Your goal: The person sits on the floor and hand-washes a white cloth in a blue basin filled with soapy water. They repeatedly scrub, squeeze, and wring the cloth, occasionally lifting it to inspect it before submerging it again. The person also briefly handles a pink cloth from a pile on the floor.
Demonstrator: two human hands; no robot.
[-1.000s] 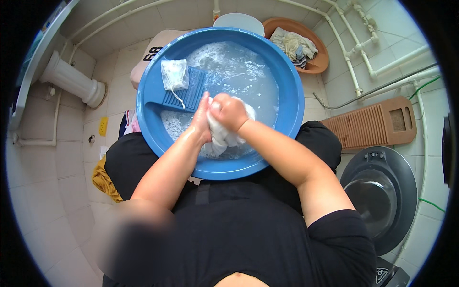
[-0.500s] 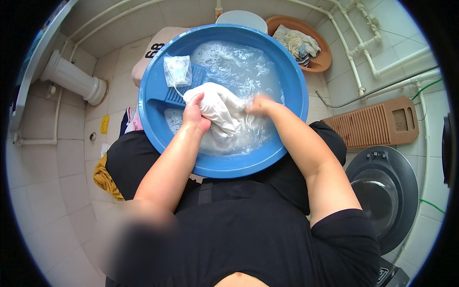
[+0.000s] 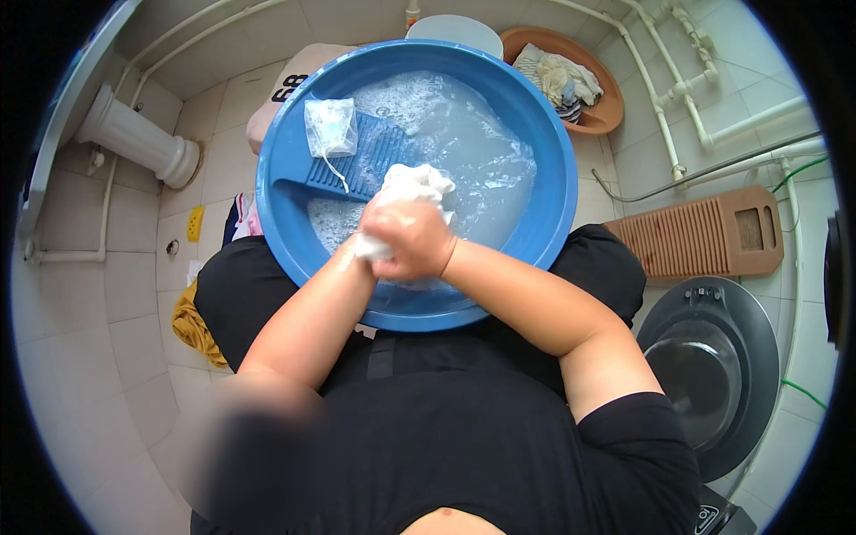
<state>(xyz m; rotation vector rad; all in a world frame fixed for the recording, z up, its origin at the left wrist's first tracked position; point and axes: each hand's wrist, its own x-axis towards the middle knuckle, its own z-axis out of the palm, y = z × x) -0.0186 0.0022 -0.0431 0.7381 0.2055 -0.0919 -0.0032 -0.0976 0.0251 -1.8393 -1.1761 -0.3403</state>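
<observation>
Over the near part of a large blue washtub [image 3: 278, 209], my two hands come together on a wet, bunched white cloth [image 3: 417, 185]. My right hand [image 3: 417, 239] is closed round its lower end. Mostly covered by the right one, my left hand [image 3: 371, 217] grips the cloth too; its fingers are largely hidden. Cloudy, foamy water [image 3: 481, 143] fills the tub below. A ribbed washboard [image 3: 379, 147] is built into the tub's left side, and a white mesh pouch [image 3: 330, 129] with a cord lies on it.
At the far right, an orange-brown basin [image 3: 608, 111] holds clothes [image 3: 557, 78]. A brown washboard [image 3: 687, 236] and a dark round basin [image 3: 758, 348] lie to my right. Mustard cloth [image 3: 196, 328] is on the floor at left, near a white pedestal [image 3: 138, 143]. White pipes [image 3: 664, 116] run along the walls.
My right hand has swung left and toward me, from the water to the left hand. The cloth, spread out before, is now gathered in a tight bunch. The pouch's cord hangs free.
</observation>
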